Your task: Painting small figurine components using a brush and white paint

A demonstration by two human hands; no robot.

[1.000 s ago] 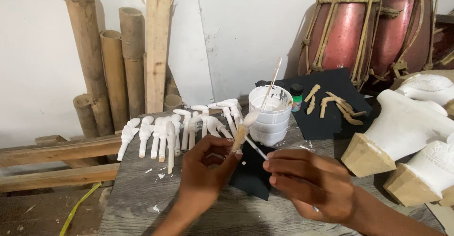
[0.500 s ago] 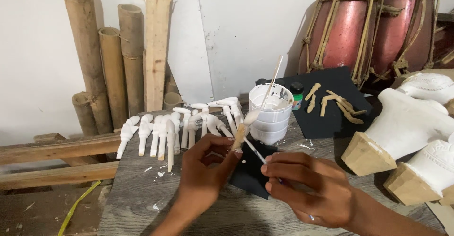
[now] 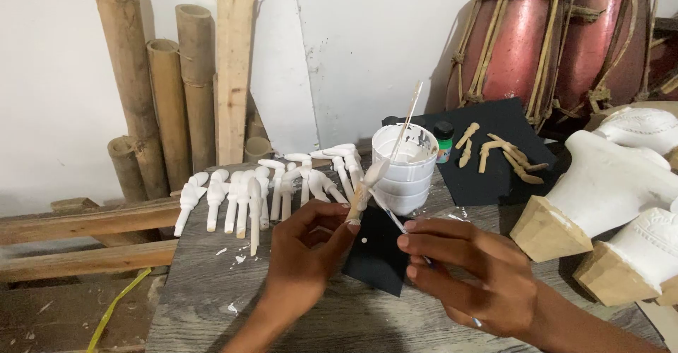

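My left hand [image 3: 304, 243] pinches a small carved wooden piece [image 3: 366, 187] upright by its bare lower end; its upper half is coated white. My right hand [image 3: 470, 272] holds a thin paintbrush [image 3: 387, 213] whose tip touches the piece. Both hands hover over a black sheet [image 3: 374, 257] on the grey wooden table [image 3: 205, 296]. Just behind stands a white paint tub [image 3: 404, 166] with a stick leaning in it.
A row of white-painted carved pieces [image 3: 261, 187] lies left of the tub. Unpainted wooden pieces [image 3: 494, 151] rest on a black mat at the back right. White carved figures on wooden bases [image 3: 600, 190] stand at right. Bamboo poles [image 3: 152, 106] and red drums [image 3: 551, 42] line the wall.
Both hands have stayed almost in place; the brush has shifted slightly along the piece held in my left hand.
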